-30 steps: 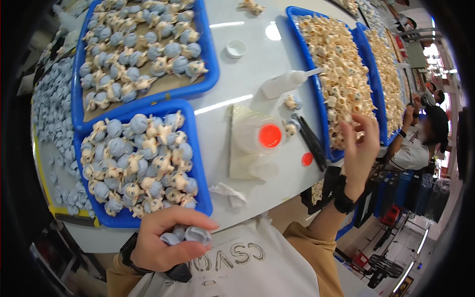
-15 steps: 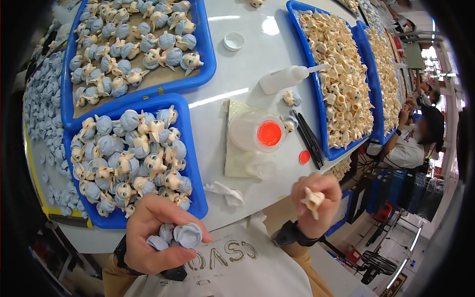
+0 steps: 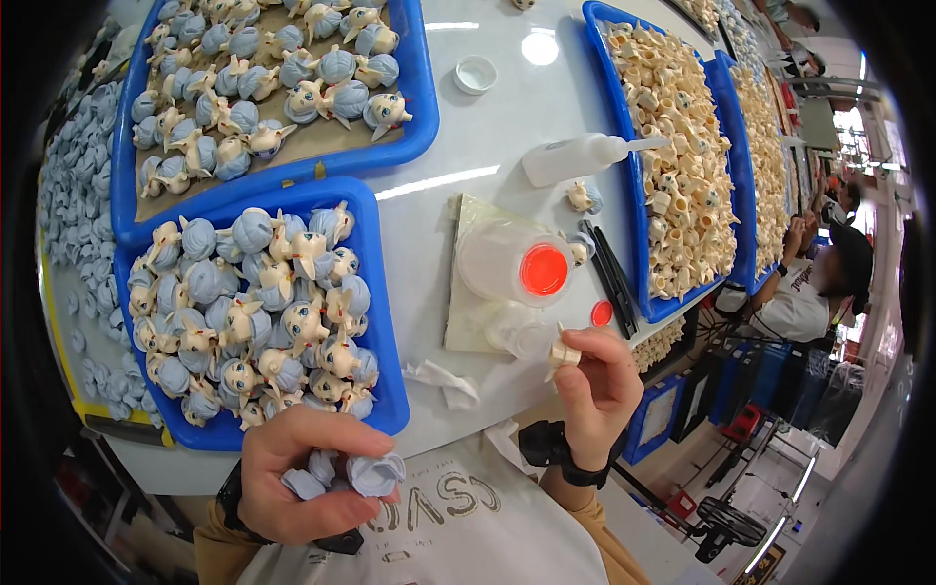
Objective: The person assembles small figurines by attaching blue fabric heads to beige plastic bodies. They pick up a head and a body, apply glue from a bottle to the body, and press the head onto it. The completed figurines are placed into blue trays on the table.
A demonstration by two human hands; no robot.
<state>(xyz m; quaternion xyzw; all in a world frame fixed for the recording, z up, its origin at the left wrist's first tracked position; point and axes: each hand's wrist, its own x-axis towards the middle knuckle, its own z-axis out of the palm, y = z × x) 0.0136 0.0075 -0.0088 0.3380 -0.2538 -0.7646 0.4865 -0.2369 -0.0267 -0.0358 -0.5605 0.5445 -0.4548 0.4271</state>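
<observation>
My left hand (image 3: 283,473) is closed around several blue-grey, shell-shaped doll hair pieces (image 3: 375,475), in front of the apron. One piece sticks out past the fingertips with its hollow side up. My right hand (image 3: 603,390) pinches a small cream doll face piece (image 3: 564,355) with pointed ears between thumb and fingers, near the table's edge. Close by stand a small clear cup (image 3: 529,338) and a clear jar with a bright red round top (image 3: 543,270), both on a pale board (image 3: 458,327). The hands are apart from each other.
A blue tray (image 3: 392,390) of assembled doll heads lies at left, a larger one (image 3: 419,127) behind it. Loose hair pieces (image 3: 88,214) spread far left. Trays of cream pieces (image 3: 678,175), a squeeze bottle (image 3: 575,159), black tweezers (image 3: 609,278) and crumpled tissue (image 3: 448,383) lie around. A co-worker (image 3: 804,302) sits at right.
My right hand has moved left and turned, bringing the face piece nearer the clear cup. My left hand has barely shifted and still holds the hair pieces. The view has tilted slightly.
</observation>
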